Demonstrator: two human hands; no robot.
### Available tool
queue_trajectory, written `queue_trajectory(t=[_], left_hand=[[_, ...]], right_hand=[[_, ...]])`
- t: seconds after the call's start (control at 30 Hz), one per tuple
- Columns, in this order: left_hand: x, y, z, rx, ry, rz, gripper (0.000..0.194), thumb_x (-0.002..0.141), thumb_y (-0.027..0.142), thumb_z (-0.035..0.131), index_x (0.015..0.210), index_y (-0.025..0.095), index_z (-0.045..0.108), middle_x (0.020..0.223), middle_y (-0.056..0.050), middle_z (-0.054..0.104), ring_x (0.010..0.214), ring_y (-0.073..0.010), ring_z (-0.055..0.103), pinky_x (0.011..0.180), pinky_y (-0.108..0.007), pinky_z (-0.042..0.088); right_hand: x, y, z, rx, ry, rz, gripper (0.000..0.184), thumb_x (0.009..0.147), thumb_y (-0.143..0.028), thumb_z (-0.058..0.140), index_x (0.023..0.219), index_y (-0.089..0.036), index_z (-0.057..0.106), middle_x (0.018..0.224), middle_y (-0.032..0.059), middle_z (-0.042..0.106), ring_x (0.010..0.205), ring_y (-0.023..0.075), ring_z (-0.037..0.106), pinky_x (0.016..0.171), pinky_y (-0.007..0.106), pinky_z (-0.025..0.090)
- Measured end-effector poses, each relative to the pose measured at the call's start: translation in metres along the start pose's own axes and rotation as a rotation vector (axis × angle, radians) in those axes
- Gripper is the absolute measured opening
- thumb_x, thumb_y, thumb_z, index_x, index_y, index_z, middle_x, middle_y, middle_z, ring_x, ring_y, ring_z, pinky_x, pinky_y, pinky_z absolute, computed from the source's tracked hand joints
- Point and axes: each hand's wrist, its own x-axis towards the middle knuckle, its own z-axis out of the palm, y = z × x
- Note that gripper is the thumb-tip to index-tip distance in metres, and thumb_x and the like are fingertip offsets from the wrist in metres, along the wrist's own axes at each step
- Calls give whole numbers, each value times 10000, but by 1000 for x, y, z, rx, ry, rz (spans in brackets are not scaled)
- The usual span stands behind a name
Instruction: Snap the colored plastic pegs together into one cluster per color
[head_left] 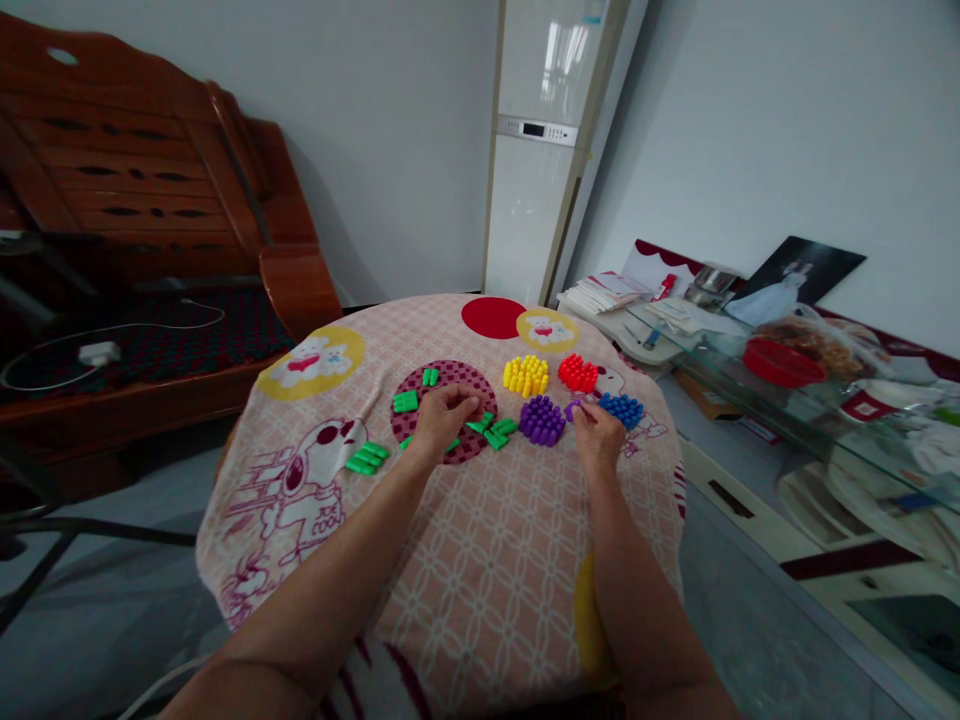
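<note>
Through the head camera I look down on a round table spread with a patterned tablecloth (480, 560). My right hand (602, 437), on the right side, pinches a single purple peg (571, 410) between thumb and forefinger, just right of the purple cluster (542, 421). The blue cluster (621, 411) sits right beside that hand, partly covered by it. Farther off I see the yellow cluster (526, 376) and, to its right, the red cluster (578, 374). My left hand (441, 418) is over the dark red circle, fingers bent toward the thumb (whether they grip anything, I cannot tell). Green pegs (367, 458) lie in small groups left, right and on the far side of it.
</note>
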Motion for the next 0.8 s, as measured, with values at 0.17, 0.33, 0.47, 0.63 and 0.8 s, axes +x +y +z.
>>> queue_trajectory(t=[0.17, 0.33, 0.47, 0.63, 0.8], left_hand=[[1, 3, -6, -20, 53, -8, 266, 643, 364, 750, 762, 141, 667, 671, -19, 674, 597, -140, 626, 614, -263, 529], [4, 6, -14, 10, 86, -11, 258, 641, 367, 717, 771, 151, 661, 691, -22, 674, 612, -152, 628, 623, -278, 535], [10, 8, -29, 99, 164, 54, 249, 675, 364, 672, 800, 149, 667, 689, -24, 672, 626, -157, 623, 642, -282, 533], [21, 9, -66, 604, 355, 156, 287, 745, 304, 585, 946, 138, 706, 879, -89, 724, 785, -216, 667, 767, -336, 529], [28, -7, -85, 1005, 320, 121, 421, 745, 254, 617, 1146, 139, 677, 1182, -164, 678, 1100, -314, 626, 973, -413, 474]], right_hand=[[-1, -1, 8, -121, -96, -27, 378, 816, -430, 522, 836, -147, 772, 796, 113, 741, 712, 220, 627, 693, 306, 437], [-2, -2, 8, -239, -142, -82, 382, 868, -413, 479, 683, -170, 709, 684, 83, 685, 640, 179, 541, 627, 280, 357], [-4, -5, 7, -293, -138, -94, 382, 879, -369, 450, 612, -175, 643, 624, 71, 636, 594, 164, 487, 597, 282, 312], [-6, -4, 4, -197, 27, -79, 396, 897, -394, 402, 766, -160, 694, 680, 88, 663, 632, 190, 539, 625, 287, 366], [-17, -27, 5, -32, 102, -245, 373, 942, -370, 408, 938, -143, 704, 826, 121, 699, 753, 211, 618, 733, 319, 467]])
